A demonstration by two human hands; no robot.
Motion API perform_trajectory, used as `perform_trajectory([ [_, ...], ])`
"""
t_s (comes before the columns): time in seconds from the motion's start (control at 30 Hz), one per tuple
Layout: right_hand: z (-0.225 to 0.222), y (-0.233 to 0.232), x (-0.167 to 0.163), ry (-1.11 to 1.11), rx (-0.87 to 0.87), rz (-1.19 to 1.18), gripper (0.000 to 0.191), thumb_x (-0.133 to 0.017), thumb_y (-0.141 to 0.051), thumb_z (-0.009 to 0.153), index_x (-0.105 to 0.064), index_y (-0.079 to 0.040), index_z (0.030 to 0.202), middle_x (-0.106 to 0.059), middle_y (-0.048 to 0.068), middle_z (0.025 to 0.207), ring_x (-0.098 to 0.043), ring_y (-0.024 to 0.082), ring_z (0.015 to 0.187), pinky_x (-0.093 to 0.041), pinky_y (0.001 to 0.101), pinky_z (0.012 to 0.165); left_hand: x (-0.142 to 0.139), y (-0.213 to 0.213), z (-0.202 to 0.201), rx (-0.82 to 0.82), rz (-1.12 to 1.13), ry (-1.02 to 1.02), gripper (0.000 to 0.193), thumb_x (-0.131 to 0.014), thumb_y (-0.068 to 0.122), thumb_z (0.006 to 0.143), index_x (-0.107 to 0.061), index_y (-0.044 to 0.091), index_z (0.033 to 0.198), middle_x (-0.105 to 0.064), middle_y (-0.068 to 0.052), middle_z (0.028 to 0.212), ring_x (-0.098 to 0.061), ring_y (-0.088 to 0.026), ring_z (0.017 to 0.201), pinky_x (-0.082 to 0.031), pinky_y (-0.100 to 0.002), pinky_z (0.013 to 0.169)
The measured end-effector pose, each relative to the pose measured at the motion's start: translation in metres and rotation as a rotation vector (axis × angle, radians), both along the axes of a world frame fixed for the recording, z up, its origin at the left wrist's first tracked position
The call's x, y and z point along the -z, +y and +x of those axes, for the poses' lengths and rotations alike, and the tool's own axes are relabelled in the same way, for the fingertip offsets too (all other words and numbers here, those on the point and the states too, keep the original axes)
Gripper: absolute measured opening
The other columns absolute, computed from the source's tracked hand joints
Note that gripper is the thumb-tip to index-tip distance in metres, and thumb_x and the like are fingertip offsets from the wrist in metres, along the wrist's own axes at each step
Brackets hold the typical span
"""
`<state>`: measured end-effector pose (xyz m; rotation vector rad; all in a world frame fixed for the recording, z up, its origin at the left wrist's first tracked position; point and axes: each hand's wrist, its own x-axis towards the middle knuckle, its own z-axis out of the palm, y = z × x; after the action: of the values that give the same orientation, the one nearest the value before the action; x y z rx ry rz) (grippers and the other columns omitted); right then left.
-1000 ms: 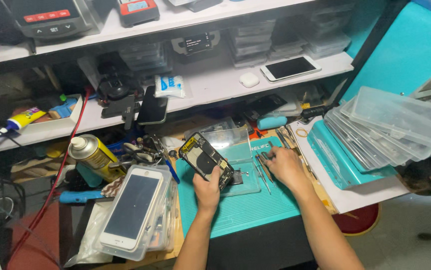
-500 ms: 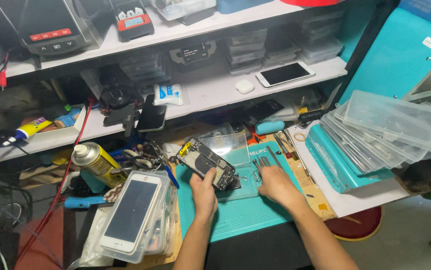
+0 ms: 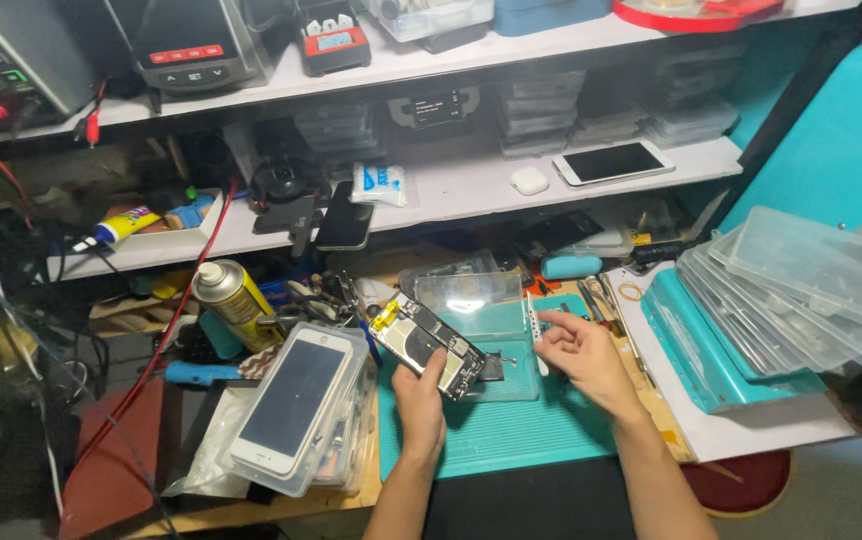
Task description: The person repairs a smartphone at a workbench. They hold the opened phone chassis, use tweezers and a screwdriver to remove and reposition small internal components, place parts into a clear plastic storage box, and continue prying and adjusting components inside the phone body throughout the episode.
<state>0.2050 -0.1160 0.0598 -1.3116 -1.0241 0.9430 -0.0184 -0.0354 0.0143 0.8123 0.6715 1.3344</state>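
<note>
My left hand (image 3: 419,400) grips an opened phone body (image 3: 426,345) with its inner parts showing, held tilted above the teal work mat (image 3: 511,435). My right hand (image 3: 583,355) is to the right of it, over the mat's right side, pinching a white tweezer-like tool (image 3: 532,325) between thumb and fingers. A clear shallow tray (image 3: 476,300) lies just behind the phone body, between both hands.
A stack of clear cases topped by a white phone (image 3: 296,400) sits left of the mat. A yellow spray can (image 3: 236,300) lies behind it. Clear plastic boxes (image 3: 801,290) are piled at right. Shelves behind hold a white phone (image 3: 613,162), a dark phone (image 3: 346,215) and instruments.
My right hand has lifted off the tools at the mat's back edge, now holding the white tool nearer the phone body. My left hand has kept the phone body roughly in place.
</note>
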Motion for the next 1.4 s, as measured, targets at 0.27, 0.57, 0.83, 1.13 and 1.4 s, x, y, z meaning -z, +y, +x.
perform_trajectory([
  [0.27, -0.045, 0.011, 0.035, 0.3, -0.326, -0.03, 0.013, -0.064, -0.003, 0.087, -0.057, -0.004, 0.097, -0.062, 0.0, 0.08, -0.06, 0.011, 0.063, -0.049, 0.0272, 0.054, 0.01, -0.007, -0.007, -0.056, 0.052, 0.053, 0.018, -0.069, 0.002, 0.093, -0.07, -0.005, 0.109, -0.075, -0.007, 0.1, -0.069, -0.014, 0.086, -0.055, -0.029, 0.077],
  [0.57, -0.077, 0.017, 0.018, -0.325, 0.008, -0.013, 0.03, -0.051, -0.022, 0.097, -0.066, -0.004, 0.117, -0.061, -0.001, 0.068, -0.053, 0.008, 0.058, -0.043, 0.0269, 0.054, -0.01, 0.005, -0.005, -0.071, 0.161, 0.246, 0.02, -0.075, 0.005, 0.088, -0.073, -0.002, 0.107, -0.076, -0.004, 0.097, -0.069, -0.01, 0.083, -0.056, -0.026, 0.075],
  [0.83, -0.087, 0.014, -0.001, -0.388, 0.098, 0.034, 0.025, -0.061, -0.019, 0.098, -0.071, -0.003, 0.113, -0.053, 0.0, 0.06, -0.044, 0.006, 0.054, -0.034, 0.0275, 0.048, -0.009, 0.015, 0.01, -0.287, 0.265, 0.319, 0.019, -0.079, 0.009, 0.086, -0.074, -0.001, 0.101, -0.078, -0.005, 0.093, -0.07, -0.011, 0.081, -0.056, -0.028, 0.074],
  [1.13, -0.089, 0.019, 0.017, -0.357, 0.062, 0.123, 0.02, -0.064, -0.016, 0.098, -0.071, 0.001, 0.105, -0.058, -0.003, 0.066, -0.045, 0.003, 0.059, -0.036, 0.0249, 0.05, 0.002, 0.005, 0.014, -0.379, 0.248, 0.37, 0.019, -0.08, 0.01, 0.086, -0.075, -0.003, 0.099, -0.079, -0.008, 0.09, -0.072, -0.012, 0.077, -0.057, -0.03, 0.07],
  [1.4, -0.091, 0.017, 0.014, -0.33, 0.03, 0.163, 0.019, -0.063, -0.016, 0.098, -0.07, 0.001, 0.103, -0.061, -0.004, 0.068, -0.049, 0.002, 0.062, -0.039, 0.024, 0.052, -0.009, 0.001, 0.013, -0.402, 0.335, 0.305, 0.02, -0.076, 0.006, 0.089, -0.073, -0.004, 0.106, -0.077, -0.007, 0.098, -0.071, -0.012, 0.086, -0.057, -0.028, 0.077],
])
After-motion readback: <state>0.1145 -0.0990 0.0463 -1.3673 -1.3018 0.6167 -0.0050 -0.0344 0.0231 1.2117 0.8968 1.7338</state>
